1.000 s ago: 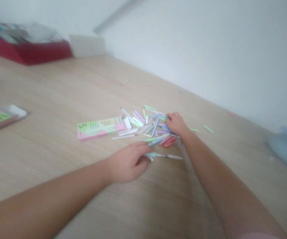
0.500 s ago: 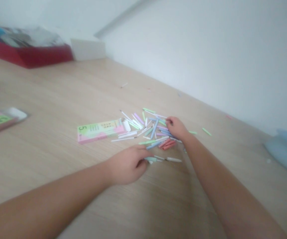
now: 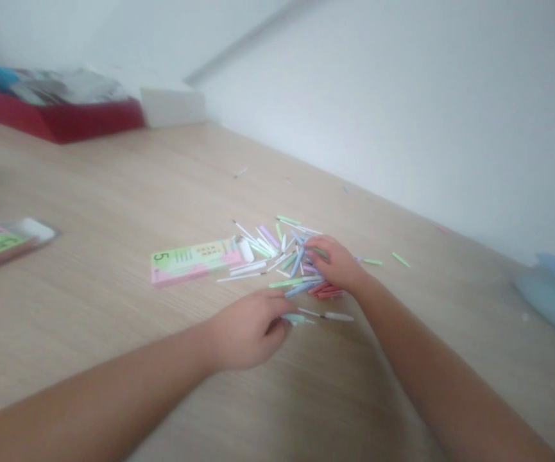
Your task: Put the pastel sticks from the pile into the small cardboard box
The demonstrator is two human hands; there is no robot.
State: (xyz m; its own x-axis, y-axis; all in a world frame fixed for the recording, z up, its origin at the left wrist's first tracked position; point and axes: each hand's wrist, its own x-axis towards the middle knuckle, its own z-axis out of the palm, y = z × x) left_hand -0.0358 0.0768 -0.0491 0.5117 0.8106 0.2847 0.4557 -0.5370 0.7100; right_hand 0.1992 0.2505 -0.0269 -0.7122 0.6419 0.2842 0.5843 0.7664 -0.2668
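Observation:
A loose pile of pastel pen parts (image 3: 298,262), thin sticks and tubes in white, green, blue, purple and red, lies on the wooden surface. My left hand (image 3: 251,329) is closed at the pile's near edge, its thumb and fingers pinching a pale teal pen part (image 3: 295,317). Just right of it lie a thin white refill and a white tube (image 3: 339,316). My right hand (image 3: 335,262) reaches into the pile's right side with fingers curled. A green piece (image 3: 320,252) shows at its fingertips; whether it is gripped is unclear. Red tubes (image 3: 324,290) lie beneath that hand.
An open green-and-pink box (image 3: 200,262) marked 5 lies left of the pile, a similar box (image 3: 5,247) farther left. A red container (image 3: 89,120) and a white box (image 3: 174,107) stand at the back. A pale blue object (image 3: 551,295) sits right. Stray green pieces (image 3: 401,259) lie right of the pile.
My right hand has moved left and nearer, further over the pile, now covering part of the red tubes. My left hand keeps its pinch in nearly the same place. The view has shifted slightly.

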